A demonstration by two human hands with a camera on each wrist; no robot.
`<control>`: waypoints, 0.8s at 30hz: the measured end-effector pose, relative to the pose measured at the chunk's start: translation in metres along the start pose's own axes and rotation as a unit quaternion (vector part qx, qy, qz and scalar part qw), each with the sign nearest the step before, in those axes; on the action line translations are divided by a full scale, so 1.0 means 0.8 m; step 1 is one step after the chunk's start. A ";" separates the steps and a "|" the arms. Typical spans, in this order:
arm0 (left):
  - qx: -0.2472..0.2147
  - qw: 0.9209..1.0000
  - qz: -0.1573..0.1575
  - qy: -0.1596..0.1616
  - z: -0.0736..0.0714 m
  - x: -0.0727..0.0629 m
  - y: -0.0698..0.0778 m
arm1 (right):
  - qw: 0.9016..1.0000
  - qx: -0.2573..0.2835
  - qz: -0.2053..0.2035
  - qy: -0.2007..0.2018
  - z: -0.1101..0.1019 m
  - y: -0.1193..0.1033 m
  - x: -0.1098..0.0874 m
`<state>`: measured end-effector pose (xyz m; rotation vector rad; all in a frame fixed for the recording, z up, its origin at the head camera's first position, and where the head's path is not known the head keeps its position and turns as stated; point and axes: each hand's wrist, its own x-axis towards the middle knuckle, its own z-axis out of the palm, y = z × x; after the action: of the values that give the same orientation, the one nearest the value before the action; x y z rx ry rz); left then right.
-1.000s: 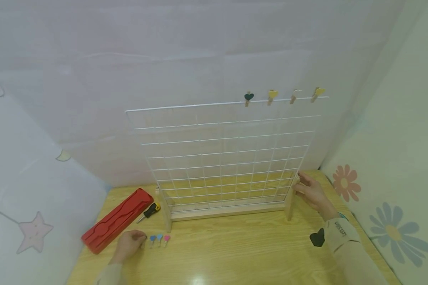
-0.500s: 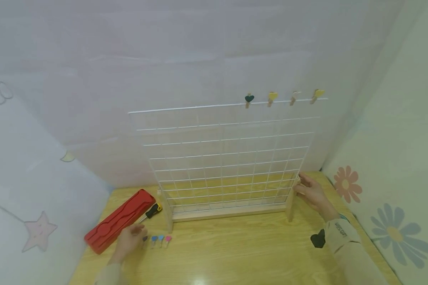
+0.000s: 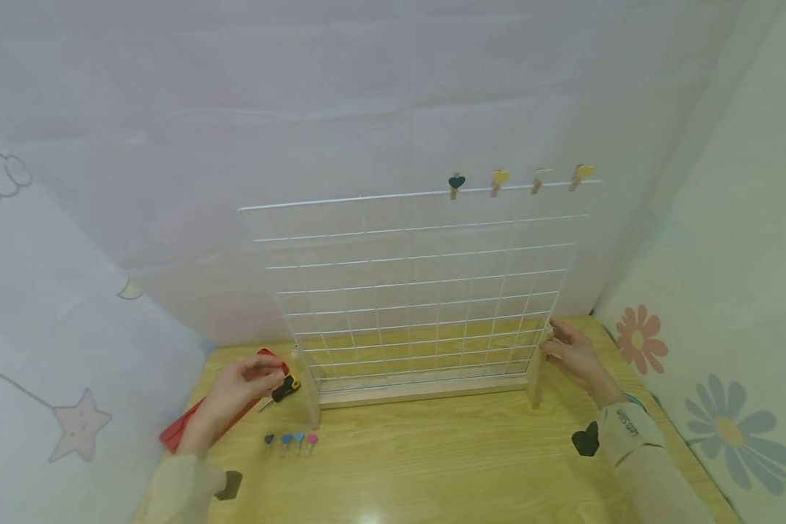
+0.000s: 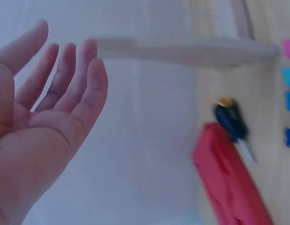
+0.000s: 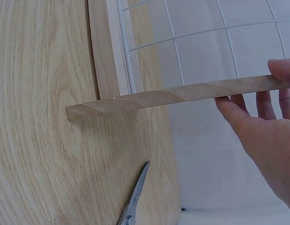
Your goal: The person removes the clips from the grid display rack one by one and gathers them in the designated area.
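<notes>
A white wire grid [image 3: 406,295] stands upright in a wooden base, with a post at each end. My right hand [image 3: 575,358] grips the right wooden post [image 5: 182,95], thumb on one face and fingers on the other. Near the left wooden post [image 3: 306,389], my left hand [image 3: 239,389] is raised above the red tray, fingers loosely bent and holding nothing. Several heart clothespins sit on the grid's top wire: dark green [image 3: 456,183], yellow [image 3: 500,178], white [image 3: 540,177] and another yellow one [image 3: 583,173]. On the table lies a row of heart clothespins [image 3: 287,440]: dark, blue, light blue, pink.
A red moulded tray [image 4: 229,173] lies at the table's left, partly behind my left hand in the head view. Beside it is a black-and-yellow screwdriver [image 3: 285,388]. A grey tool with a serrated edge [image 5: 135,194] lies near the right post. Fabric walls surround the table.
My left hand has let go of the dark heart clothespin, leaving it at the row's left end, and has risen up and forward over the tray. The right hand keeps its grip.
</notes>
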<state>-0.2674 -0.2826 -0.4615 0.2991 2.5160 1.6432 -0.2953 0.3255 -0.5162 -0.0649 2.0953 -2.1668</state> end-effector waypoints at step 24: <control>0.059 0.962 0.247 -0.101 0.074 0.065 0.310 | 1.000 0.003 -0.014 0.000 -0.002 0.005 0.002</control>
<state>-0.2810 -0.1206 -0.2580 1.1251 2.5131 1.5010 -0.2971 0.3270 -0.5202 -0.0947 2.1005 -2.1887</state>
